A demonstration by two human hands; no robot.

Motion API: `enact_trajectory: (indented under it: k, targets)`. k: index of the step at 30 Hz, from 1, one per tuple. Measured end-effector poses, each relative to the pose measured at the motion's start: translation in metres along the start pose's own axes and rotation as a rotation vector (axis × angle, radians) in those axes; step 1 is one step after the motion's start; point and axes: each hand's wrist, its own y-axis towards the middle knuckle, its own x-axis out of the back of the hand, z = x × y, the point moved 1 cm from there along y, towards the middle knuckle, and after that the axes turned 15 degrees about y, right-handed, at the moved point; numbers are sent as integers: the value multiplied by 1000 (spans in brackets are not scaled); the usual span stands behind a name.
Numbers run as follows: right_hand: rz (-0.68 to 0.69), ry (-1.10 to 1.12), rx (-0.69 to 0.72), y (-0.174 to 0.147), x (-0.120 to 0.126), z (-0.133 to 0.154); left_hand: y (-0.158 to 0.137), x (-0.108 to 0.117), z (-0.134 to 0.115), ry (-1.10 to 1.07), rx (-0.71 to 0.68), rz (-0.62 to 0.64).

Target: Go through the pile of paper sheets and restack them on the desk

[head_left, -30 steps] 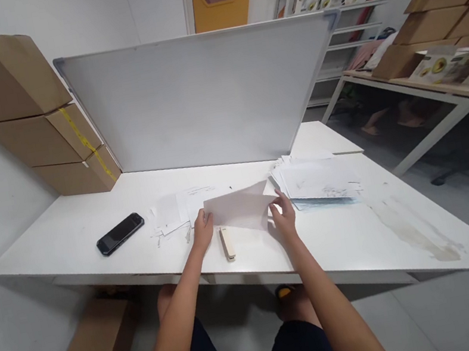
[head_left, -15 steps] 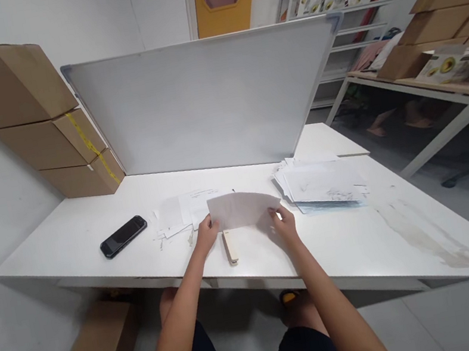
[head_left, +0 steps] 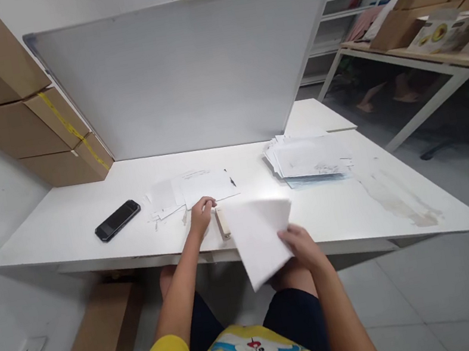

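My right hand (head_left: 301, 242) grips a white sheet of paper (head_left: 261, 237) by its right side. The sheet is tilted and hangs past the table's front edge, over my lap. My left hand (head_left: 202, 214) is apart from the sheet, fingers curled together, with nothing visible in them. Between that hand and the sheet lies a cream stapler (head_left: 224, 226), partly covered by the paper. Just beyond my left hand, loose papers (head_left: 200, 186) are spread on the table.
A phone (head_left: 117, 220) lies at the left of the white table (head_left: 109, 264). A stack of papers (head_left: 310, 156) is at the right. Behind stands a whiteboard (head_left: 189, 74), with cardboard boxes (head_left: 65, 169) piled beside it. A pen (head_left: 230, 179) lies by the loose papers.
My left hand has let go of the paper. My right hand has brought the sheet down and nearer to me, over the table edge. The head view has tilted downward.
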Motion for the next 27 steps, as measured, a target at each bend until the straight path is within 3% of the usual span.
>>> enact_trajectory:
  k: [3, 6, 12, 18, 27]
  targets:
    - [59, -73, -176, -50, 11, -10, 3, -1, -6, 44, -34, 73]
    - [-14, -124, -175, -66, 12, -5, 4, -1, -13, 132, -111, 98]
    - [-62, -107, -149, -52, 17, 7, -8, -3, -14, 213, -245, 149]
    - [-128, -216, -114, -41, 31, 11, -29, -6, -15, 194, -358, 328]
    - [-170, -180, -74, -32, 33, 15, -41, -9, -22, 311, -318, 491]
